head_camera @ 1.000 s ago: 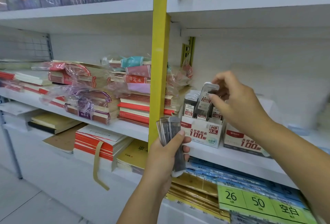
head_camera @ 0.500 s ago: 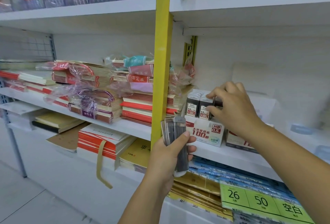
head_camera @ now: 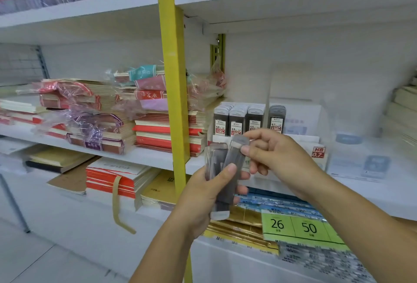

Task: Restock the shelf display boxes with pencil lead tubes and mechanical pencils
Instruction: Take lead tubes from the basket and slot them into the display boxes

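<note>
My left hand (head_camera: pixel 203 194) grips a small bundle of clear pencil lead tubes (head_camera: pixel 216 165) filled with grey leads, held upright in front of the shelf. My right hand (head_camera: pixel 277 154) pinches the top of one tube (head_camera: pixel 237 154) in that bundle, tilting it rightward. Behind the hands, on the middle shelf, stands a display box with three rows of 0.5 lead tubes (head_camera: pixel 239 118). To its right a white HB 0.7 display box (head_camera: pixel 318 151) holds one row of darker 0.7 tubes (head_camera: pixel 277 118). The hands hide both boxes' fronts in part.
A yellow upright post (head_camera: pixel 173 93) divides the shelving just left of the hands. Stacks of notebooks (head_camera: pixel 158 124) in plastic wrap fill the shelf to the left. Green price labels (head_camera: pixel 300 226) and flat packets lie on the lower shelf. White packs (head_camera: pixel 361 163) sit at right.
My right hand has left the 0.5 display box, where it set a tube into the rows, and come back down to the bundle, now pinching another tube. The left hand stayed put.
</note>
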